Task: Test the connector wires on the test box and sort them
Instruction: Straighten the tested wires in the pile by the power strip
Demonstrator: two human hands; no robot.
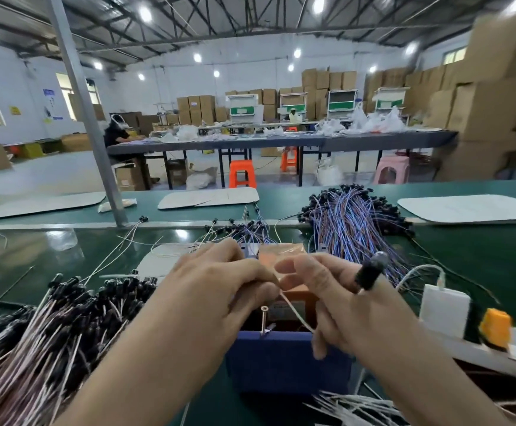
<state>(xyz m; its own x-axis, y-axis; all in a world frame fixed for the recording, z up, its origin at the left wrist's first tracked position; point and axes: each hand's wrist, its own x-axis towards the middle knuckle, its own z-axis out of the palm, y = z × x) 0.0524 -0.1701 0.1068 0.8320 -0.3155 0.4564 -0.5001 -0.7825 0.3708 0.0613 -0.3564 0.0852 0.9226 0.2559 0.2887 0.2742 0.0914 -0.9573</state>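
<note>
Both my hands hover over the blue and orange test box (284, 361) at the bench's near edge. My left hand (219, 290) pinches a thin pale connector wire (296, 313) at its upper end. My right hand (339, 299) curls round the same wire lower down, and a black cylindrical connector (370, 270) sticks up between its fingers. A heap of pale wires with black connectors (50, 327) lies to the left. A pile of blue and purple wires (355, 222) lies at the back right.
A white adapter block (442, 313) with a cable and an orange piece (496, 329) sit to the right of the box. More pale wires (358, 407) lie at the bottom right. Cardboard sheets rest on the far green belt (281, 207). A metal post (96, 149) rises at the left.
</note>
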